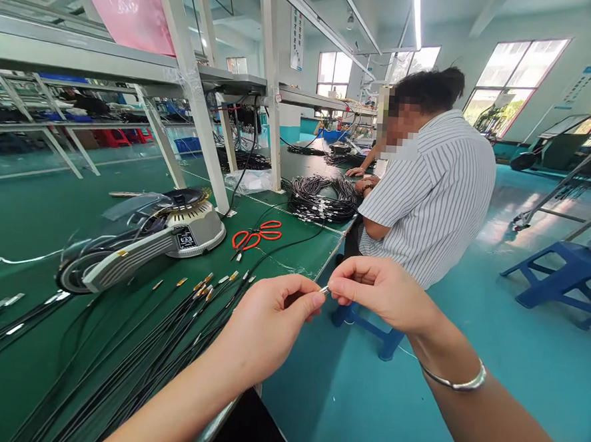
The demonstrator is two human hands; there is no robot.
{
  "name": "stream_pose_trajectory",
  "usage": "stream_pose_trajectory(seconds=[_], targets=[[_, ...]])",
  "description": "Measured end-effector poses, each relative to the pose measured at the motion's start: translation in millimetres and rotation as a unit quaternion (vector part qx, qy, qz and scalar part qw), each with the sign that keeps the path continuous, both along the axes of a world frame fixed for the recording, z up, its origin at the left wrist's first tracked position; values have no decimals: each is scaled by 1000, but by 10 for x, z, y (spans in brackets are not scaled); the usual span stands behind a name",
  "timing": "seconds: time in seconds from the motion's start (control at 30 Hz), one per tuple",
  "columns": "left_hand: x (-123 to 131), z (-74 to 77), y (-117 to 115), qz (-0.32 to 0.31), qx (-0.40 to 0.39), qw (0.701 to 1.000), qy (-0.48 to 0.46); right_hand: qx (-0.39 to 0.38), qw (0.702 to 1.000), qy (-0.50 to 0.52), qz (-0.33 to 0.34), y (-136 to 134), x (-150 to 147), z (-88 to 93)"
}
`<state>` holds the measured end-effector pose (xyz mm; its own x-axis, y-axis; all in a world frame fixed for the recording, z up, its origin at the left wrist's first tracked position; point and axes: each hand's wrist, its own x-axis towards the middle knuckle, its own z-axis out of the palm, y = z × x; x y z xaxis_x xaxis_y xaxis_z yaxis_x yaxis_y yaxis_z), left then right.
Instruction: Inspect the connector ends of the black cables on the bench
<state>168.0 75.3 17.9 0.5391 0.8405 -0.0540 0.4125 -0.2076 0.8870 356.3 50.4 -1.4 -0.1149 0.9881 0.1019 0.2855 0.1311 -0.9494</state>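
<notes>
My left hand (274, 320) and my right hand (384, 290) meet fingertip to fingertip beyond the table's edge. Both pinch a small silvery connector (324, 290); the fingers cover most of it, and I cannot tell whether a cable is attached. Below and left of my left hand, a spread of black cables (152, 345) with metal and orange-taped ends lies across the green table (293, 264). Scissors with red handles (247, 240) rest farther back, beside a single loose black cable.
A lamp-like grey device (189, 231) stands on the table at left. Behind the scissors lies a coil of black cables (321, 199) near a shelf post (274, 86). A co-worker in a striped shirt (438, 183) sits ahead on a blue stool (369, 329). More blue stools (563, 271) stand right.
</notes>
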Motion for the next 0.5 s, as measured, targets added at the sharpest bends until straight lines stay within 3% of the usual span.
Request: stream_pose_trajectory(seconds=[0.5], targets=[[13, -120, -71, 52, 2, 999, 3, 6, 999, 31, 5, -19, -90, -62]])
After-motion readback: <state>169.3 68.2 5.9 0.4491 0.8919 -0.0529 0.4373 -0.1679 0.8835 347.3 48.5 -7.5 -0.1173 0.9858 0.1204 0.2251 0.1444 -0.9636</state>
